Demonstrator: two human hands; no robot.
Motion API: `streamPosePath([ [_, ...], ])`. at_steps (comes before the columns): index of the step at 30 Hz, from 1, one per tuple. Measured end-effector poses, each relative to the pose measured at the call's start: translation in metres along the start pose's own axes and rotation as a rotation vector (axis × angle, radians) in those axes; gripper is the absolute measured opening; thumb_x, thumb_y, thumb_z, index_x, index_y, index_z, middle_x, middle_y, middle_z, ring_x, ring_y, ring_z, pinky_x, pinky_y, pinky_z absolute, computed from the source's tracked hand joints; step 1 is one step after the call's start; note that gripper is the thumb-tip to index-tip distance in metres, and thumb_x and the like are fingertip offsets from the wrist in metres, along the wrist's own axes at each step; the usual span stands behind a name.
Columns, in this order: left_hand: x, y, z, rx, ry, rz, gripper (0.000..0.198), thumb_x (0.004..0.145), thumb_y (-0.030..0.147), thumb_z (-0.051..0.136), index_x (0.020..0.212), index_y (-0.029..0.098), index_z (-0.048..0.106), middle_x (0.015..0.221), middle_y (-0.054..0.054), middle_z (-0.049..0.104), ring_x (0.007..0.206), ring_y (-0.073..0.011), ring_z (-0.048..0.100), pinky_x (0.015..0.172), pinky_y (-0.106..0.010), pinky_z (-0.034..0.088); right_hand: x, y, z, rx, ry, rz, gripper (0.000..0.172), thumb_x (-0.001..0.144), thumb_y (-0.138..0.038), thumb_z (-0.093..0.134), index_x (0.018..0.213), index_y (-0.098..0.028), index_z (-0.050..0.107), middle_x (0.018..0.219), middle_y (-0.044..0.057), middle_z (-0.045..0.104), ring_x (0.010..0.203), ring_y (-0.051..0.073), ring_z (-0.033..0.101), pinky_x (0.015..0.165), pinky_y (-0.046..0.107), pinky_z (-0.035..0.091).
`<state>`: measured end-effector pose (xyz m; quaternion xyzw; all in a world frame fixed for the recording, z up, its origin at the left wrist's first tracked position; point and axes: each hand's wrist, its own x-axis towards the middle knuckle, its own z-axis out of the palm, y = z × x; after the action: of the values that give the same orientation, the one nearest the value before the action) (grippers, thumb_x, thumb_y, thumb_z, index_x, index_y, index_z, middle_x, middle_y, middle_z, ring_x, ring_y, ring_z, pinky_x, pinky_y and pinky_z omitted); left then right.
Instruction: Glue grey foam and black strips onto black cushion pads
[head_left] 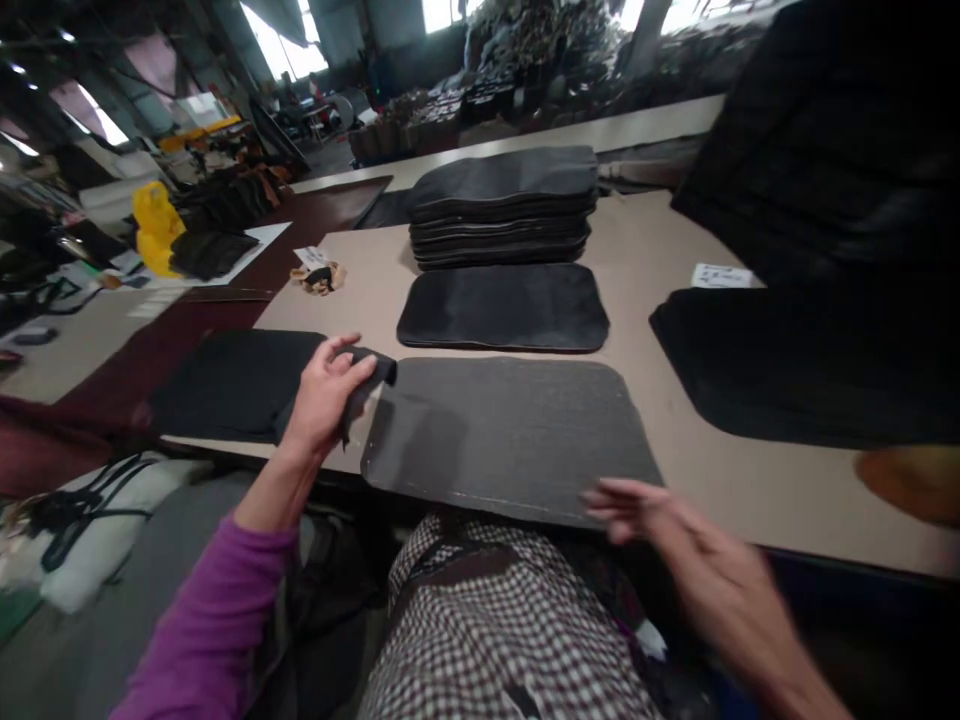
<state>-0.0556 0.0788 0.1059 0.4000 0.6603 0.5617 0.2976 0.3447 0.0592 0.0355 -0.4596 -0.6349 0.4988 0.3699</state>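
Note:
A grey felt-like mat (510, 435) lies on the tan table (652, 250) right in front of me, its near edge overhanging. My left hand (324, 395) grips a small dark cloth piece (369, 378) at the mat's left corner. At the mat's near right edge, my right hand (675, 535) hovers with fingers stretched out and blurred, holding nothing. Behind the grey mat lies a single black mat (504, 308), and farther back a stack of black mats (504, 205).
A black sheet (232, 385) lies left of my left hand. A large dark mat (810, 365) and a tall dark pile (840, 140) fill the right side. A paper slip (721, 275) and small bundle (319, 275) lie on the table. Bags sit on the floor at left.

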Motion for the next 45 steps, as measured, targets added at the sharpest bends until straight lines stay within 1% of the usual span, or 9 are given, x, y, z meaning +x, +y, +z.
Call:
streamPosePath([
  [4, -0.094, -0.007, 0.078, -0.125, -0.348, -0.107, 0.047, 0.090, 0.045, 0.077, 0.130, 0.028, 0.060, 0.120, -0.007, 0.072, 0.110, -0.0216, 0.071, 0.093, -0.033, 0.060, 0.009, -0.008, 0.061, 0.639, -0.317, 0.173, 0.060, 0.101, -0.068, 0.057, 0.142, -0.026, 0.067, 0.144, 0.015, 0.066, 0.128, 0.031, 0.066, 0.111, 0.053, 0.053],
  [10, -0.159, -0.037, 0.110, 0.075, -0.704, 0.007, 0.040, 0.096, 0.042, 0.071, 0.135, 0.037, 0.062, 0.119, -0.007, 0.071, 0.099, -0.0226, 0.070, 0.089, -0.038, 0.058, 0.026, -0.016, 0.068, 0.890, 0.102, 0.279, 0.042, 0.087, -0.055, 0.081, 0.109, -0.020, 0.074, 0.106, 0.010, 0.078, 0.093, 0.023, 0.073, 0.083, 0.034, 0.060],
  [13, -0.144, -0.031, 0.105, 0.144, -0.846, -0.031, 0.043, 0.094, 0.043, 0.073, 0.135, 0.037, 0.061, 0.102, -0.005, 0.072, 0.079, -0.0190, 0.067, 0.074, -0.034, 0.055, 0.022, -0.007, 0.048, 0.831, 0.140, 0.268, 0.041, 0.089, -0.052, 0.081, 0.115, -0.022, 0.072, 0.090, 0.004, 0.076, 0.073, 0.016, 0.068, 0.067, 0.026, 0.055],
  [17, -0.105, -0.016, 0.114, 0.017, -0.666, -0.191, 0.042, 0.091, 0.055, 0.074, 0.125, 0.034, 0.061, 0.104, -0.003, 0.069, 0.068, -0.0122, 0.060, 0.059, -0.026, 0.048, 0.019, -0.001, 0.031, 0.573, -0.039, 0.179, 0.039, 0.097, -0.051, 0.070, 0.124, -0.023, 0.073, 0.093, 0.003, 0.074, 0.078, 0.017, 0.067, 0.070, 0.027, 0.055],
  [22, -0.066, -0.008, 0.147, -0.045, -0.877, -0.484, 0.046, 0.085, 0.062, 0.078, 0.104, 0.022, 0.066, 0.061, 0.007, 0.053, 0.042, -0.0051, 0.038, 0.041, -0.019, 0.025, 0.020, 0.005, 0.029, 0.384, -0.169, 0.184, 0.036, 0.101, -0.053, 0.063, 0.109, -0.021, 0.076, 0.092, 0.003, 0.073, 0.085, 0.020, 0.067, 0.076, 0.031, 0.056],
  [27, -0.020, -0.019, 0.178, 0.049, -0.779, -0.284, 0.042, 0.081, 0.056, 0.082, 0.091, 0.019, 0.066, 0.055, 0.004, 0.059, 0.041, -0.0072, 0.045, 0.042, -0.020, 0.032, 0.009, 0.021, 0.032, 0.484, -0.171, 0.252, 0.048, 0.104, -0.053, 0.058, 0.144, -0.027, 0.055, 0.103, 0.003, 0.072, 0.087, 0.018, 0.068, 0.084, 0.034, 0.058],
  [32, 0.042, -0.045, 0.210, 0.267, -0.743, -0.057, 0.033, 0.090, 0.052, 0.069, 0.095, 0.019, 0.068, 0.063, 0.001, 0.067, 0.047, -0.0122, 0.054, 0.051, -0.024, 0.041, 0.000, 0.039, 0.033, 0.298, -0.068, 0.275, 0.069, 0.105, -0.050, 0.054, 0.162, -0.023, 0.027, 0.087, -0.002, 0.062, 0.064, 0.013, 0.058, 0.056, 0.025, 0.050],
  [38, 0.076, -0.061, 0.241, 0.760, -0.586, 0.517, 0.020, 0.099, 0.036, 0.063, 0.101, 0.022, 0.076, 0.097, -0.007, 0.072, 0.088, -0.0214, 0.067, 0.077, -0.031, 0.048, 0.008, 0.042, 0.029, 0.295, -0.070, 0.315, 0.057, 0.106, -0.054, 0.049, 0.153, -0.027, 0.033, 0.087, -0.004, 0.056, 0.050, 0.010, 0.055, 0.047, 0.024, 0.050],
  [45, 0.074, -0.069, 0.255, 1.000, -0.552, 0.563, 0.023, 0.104, 0.039, 0.058, 0.111, 0.025, 0.075, 0.105, -0.007, 0.067, 0.090, -0.0217, 0.066, 0.072, -0.030, 0.045, 0.012, 0.048, 0.021, 0.147, -0.019, 0.233, 0.041, 0.108, -0.052, 0.048, 0.136, -0.023, 0.047, 0.077, -0.005, 0.052, 0.058, 0.013, 0.057, 0.055, 0.026, 0.047],
])
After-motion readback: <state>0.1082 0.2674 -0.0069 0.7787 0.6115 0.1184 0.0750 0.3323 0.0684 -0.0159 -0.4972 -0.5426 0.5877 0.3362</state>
